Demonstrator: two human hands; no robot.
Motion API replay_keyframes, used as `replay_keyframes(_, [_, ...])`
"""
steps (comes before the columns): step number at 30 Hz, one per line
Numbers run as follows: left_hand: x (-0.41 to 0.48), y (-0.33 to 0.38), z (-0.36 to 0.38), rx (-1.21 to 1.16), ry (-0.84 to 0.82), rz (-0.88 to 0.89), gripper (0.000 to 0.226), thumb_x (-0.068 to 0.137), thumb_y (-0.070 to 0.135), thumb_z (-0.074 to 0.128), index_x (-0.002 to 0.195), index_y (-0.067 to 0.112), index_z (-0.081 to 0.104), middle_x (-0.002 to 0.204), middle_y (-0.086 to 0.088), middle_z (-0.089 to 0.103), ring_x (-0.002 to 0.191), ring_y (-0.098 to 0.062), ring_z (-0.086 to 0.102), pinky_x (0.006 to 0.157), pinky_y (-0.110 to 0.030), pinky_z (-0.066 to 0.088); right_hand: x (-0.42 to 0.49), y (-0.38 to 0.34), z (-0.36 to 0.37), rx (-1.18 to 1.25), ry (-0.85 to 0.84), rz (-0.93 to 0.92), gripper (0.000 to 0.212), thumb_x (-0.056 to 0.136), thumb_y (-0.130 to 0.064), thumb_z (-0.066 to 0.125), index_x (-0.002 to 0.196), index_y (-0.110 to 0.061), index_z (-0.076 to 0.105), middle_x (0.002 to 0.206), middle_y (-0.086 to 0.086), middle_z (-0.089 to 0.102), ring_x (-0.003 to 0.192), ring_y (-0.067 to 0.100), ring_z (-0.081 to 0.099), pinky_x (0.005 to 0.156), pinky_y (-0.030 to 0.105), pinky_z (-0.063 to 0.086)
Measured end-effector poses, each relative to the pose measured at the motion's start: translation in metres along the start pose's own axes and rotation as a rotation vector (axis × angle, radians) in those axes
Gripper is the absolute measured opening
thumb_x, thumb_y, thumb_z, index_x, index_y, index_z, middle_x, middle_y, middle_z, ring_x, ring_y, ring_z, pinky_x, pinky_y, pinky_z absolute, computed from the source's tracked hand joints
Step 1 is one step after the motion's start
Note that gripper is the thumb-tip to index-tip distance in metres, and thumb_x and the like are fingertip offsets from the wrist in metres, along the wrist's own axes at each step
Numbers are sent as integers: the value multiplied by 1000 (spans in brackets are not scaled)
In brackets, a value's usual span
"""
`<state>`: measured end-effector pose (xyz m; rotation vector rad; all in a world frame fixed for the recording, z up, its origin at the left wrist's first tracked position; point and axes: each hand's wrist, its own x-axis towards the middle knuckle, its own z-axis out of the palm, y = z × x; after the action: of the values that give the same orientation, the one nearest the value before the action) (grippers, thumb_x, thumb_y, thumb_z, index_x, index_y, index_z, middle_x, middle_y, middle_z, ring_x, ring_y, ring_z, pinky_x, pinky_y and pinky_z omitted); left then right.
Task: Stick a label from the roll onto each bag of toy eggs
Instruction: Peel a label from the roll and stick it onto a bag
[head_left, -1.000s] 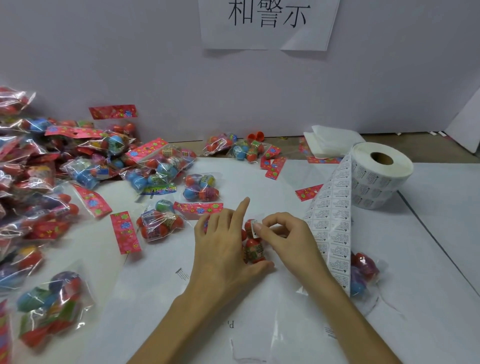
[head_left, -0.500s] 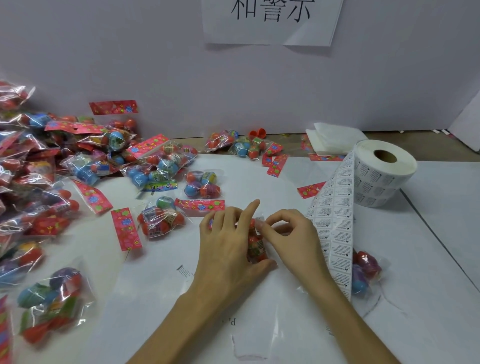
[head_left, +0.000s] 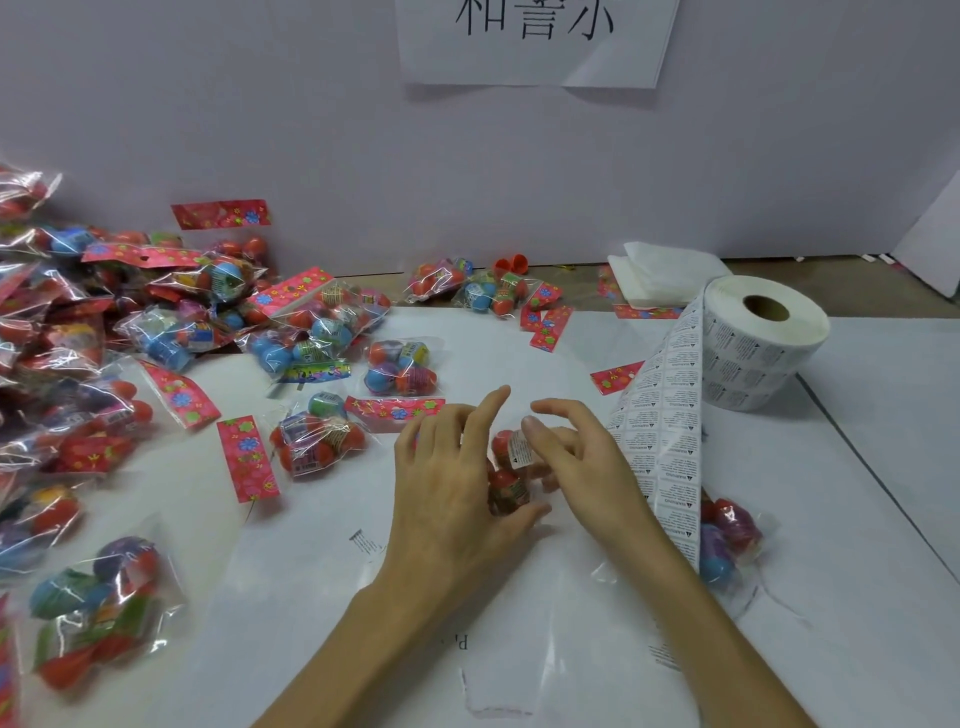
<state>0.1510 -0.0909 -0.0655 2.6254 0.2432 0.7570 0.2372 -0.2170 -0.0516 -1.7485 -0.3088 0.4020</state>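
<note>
**Label on the crinkled bag, both hands at mid-worktop**

Head view. At the middle of the white, paper-covered worktop (head_left: 311, 623) lay a small bag (head_left: 508, 491) of clear, crinkly film with glossy red toy eggs inside. The left hand (head_left: 447, 483) held it, fingers spread over its left side and thumb hooked round its near edge. A small white rectangular label (head_left: 519, 450) with fine black print sat on the bag's top. The right hand (head_left: 587, 457) hovered just beside it. Its fingers were loosely curved and parted, gripping nothing, with the thumb tip at the label's upper edge.

The roll (head_left: 763, 338), a squat matte-white cylinder with a round core hole, stood toward the far right of the worktop. Its strip (head_left: 660, 447) of printed labels curved down behind the right wrist, the lower end in front of another bag (head_left: 732, 525). A heap (head_left: 104, 332) of shiny bags with red flowered header cards crowded the left edge. Flat white sheet showed uncovered along the near edge and toward the right edge.
</note>
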Motion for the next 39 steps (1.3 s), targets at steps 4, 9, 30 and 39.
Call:
replay_keyframes(4, [3,4,-6,-53,52,-38,87,74,57,71,146,14,49,110,-6,64,104,-28,62,106,-55,45,-2,-2,1,107,-123,-41,23,97,-26,66,119,-26,62,88,6,77,78,15,74,69,22,56])
replay_keyframes(9, [7,-1,-17,-114,-23,-88,79,74,57,58,144,20,52,117,3,62,105,-21,64,112,-46,30,-7,-3,5,124,-140,-129,36,90,-20,76,121,-27,60,93,2,75,79,19,75,76,32,59])
replay_keyframes(30, [12,-9,-27,-621,48,-228,4,90,25,76,90,27,79,88,18,74,87,-7,69,70,-11,48,-11,-7,3,90,-158,-237,38,89,-16,76,121,-28,60,94,2,76,89,22,73,78,38,57])
replay_keyframes(39, [14,-13,-29,-696,-26,-317,20,91,15,76,78,30,77,77,14,74,65,-1,60,60,-14,46,-9,-5,0,125,-249,-210,40,89,-4,71,123,-22,60,88,5,73,83,16,67,81,32,54])
